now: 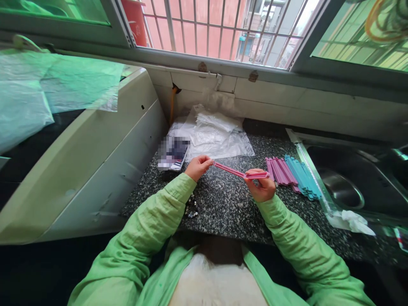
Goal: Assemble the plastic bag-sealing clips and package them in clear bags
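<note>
A long, slim pink plastic bag clip [229, 169] spans the space between my hands, unfolded at a bend near the right hand. My left hand [197, 168] pinches its left end between thumb and fingertips. Around the bend and the other arm of the clip, the fingers of my right hand [262, 188] are closed. Just right of that hand, a row of pink clips [283, 171] lies on the counter beside a row of blue clips [302, 176]. Small shiny pieces [191, 207], too small to identify, lie below my left wrist.
Clear plastic bags [216, 134] are heaped at the back of the speckled stone counter [219, 212]. A blurred, phone-like item [174, 154] lies left of them. To the right is a sink [338, 187] with crumpled white tissue [357, 222] by its edge. A large pale casing [127, 140] borders the left.
</note>
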Demonstrator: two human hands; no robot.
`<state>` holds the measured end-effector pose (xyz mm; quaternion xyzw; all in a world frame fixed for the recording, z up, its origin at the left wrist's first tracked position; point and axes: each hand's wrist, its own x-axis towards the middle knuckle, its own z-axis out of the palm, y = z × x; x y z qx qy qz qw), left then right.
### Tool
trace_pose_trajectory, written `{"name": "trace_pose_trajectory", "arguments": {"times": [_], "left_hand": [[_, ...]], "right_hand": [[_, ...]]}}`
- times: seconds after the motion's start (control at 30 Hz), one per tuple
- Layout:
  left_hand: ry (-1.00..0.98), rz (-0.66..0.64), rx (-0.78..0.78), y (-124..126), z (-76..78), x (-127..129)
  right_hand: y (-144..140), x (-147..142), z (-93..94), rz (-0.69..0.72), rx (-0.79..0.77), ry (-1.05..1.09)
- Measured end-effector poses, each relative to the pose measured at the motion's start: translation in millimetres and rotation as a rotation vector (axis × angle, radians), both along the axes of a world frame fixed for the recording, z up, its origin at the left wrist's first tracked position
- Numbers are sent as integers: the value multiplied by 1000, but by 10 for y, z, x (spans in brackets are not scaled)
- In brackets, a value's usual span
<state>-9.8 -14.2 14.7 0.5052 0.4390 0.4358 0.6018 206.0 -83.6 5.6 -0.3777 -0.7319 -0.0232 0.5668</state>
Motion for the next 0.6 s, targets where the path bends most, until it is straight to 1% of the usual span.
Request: {"name": "trace_pose_trajectory", "arguments": {"times": [0.13, 0.27, 0.43, 0.6], "left_hand": [[16, 0, 17, 0, -1, 2], [31, -7, 21, 1, -23, -2], [27, -9, 23, 3, -37, -4], [21, -20, 16, -4, -27, 0]], "right_hand": [[-6, -21, 29, -19, -15, -1], [0, -36, 49, -3, -51, -3], [13, -31, 41, -5, -26, -12], [10, -32, 48, 22, -48, -15]]}}
